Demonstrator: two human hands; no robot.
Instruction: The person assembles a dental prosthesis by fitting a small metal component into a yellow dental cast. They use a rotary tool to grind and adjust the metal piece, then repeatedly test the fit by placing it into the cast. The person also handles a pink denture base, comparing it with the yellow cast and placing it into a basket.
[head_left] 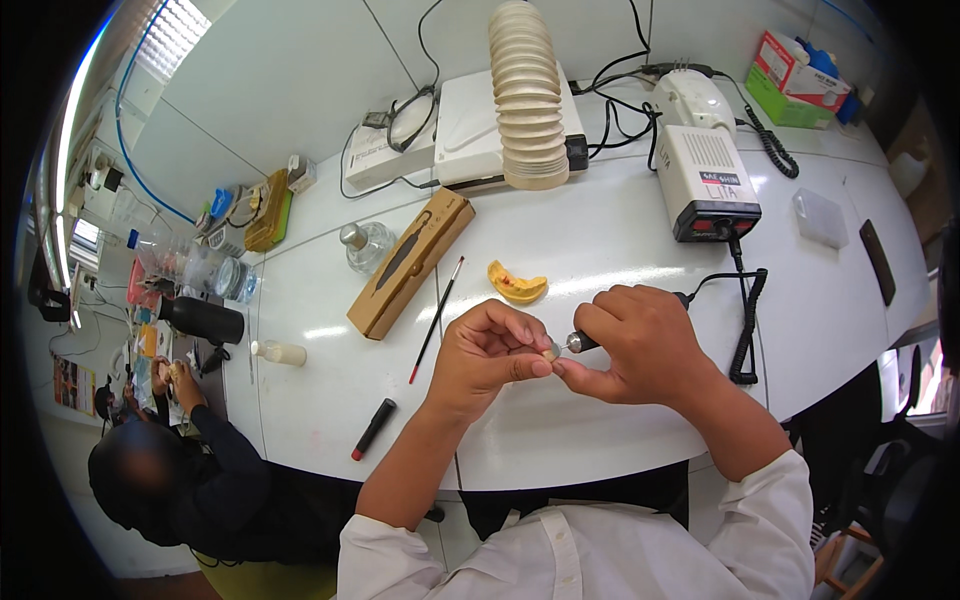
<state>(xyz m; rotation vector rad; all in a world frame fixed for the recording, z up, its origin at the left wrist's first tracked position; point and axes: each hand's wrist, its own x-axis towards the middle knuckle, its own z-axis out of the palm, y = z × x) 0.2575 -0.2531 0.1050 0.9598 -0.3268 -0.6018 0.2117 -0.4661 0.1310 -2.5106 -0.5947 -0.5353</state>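
Note:
My right hand (640, 345) is closed around a rotary handpiece (581, 342), its metal nose pointing left. A coiled black cord (750, 335) trails from the handpiece. My left hand (485, 350) pinches a small pale piece (551, 353) between thumb and fingers, right at the handpiece's tip. The fingers partly cover that piece, so its exact kind does not show. Just beyond the hands lies a curved yellow cast (516, 286) with red marks. To the left of it rests a thin brush (437, 320), and nearer me a black marker with a red end (374, 430).
A ribbed suction hose (527, 95) hangs over the far table. Behind my right hand stands a white control unit (705, 185). Left of the brush are a cardboard box (412, 265), a glass bottle (367, 246) and a small cream bottle (279, 353). Another person (190, 470) works at left.

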